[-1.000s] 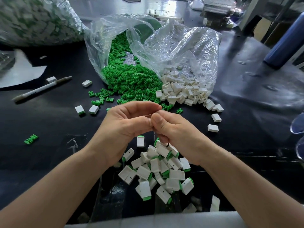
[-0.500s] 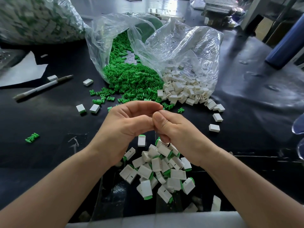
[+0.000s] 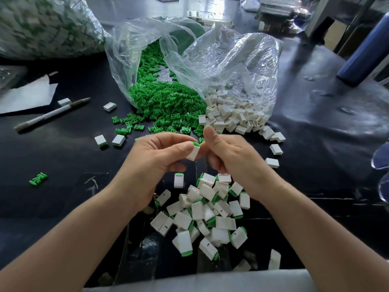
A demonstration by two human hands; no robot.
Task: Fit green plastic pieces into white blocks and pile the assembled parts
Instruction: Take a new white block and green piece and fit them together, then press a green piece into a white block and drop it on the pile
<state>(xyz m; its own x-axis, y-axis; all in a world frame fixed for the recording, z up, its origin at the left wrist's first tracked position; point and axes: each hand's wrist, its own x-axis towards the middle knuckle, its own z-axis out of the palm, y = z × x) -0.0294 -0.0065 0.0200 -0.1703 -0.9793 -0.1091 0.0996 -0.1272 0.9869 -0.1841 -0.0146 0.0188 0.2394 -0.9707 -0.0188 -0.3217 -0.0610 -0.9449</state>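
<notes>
Head view. Pinches one small white rectangular plastic block with a green cap (image 3: 193, 152) in the curled fingers (image 3: 181, 147) of the left hand (image 3: 155, 157), above the pile; long axis tilted, green end up and away. Beside it, right hand (image 3: 229, 157), fingers curled, hold unclear. Below, on the glossy black table (image 3: 63, 165), one pile of assembled parts (image 3: 210, 211). Beyond, one clear plastic bag of green pieces (image 3: 126, 60), another of white blocks (image 3: 231, 114).
</notes>
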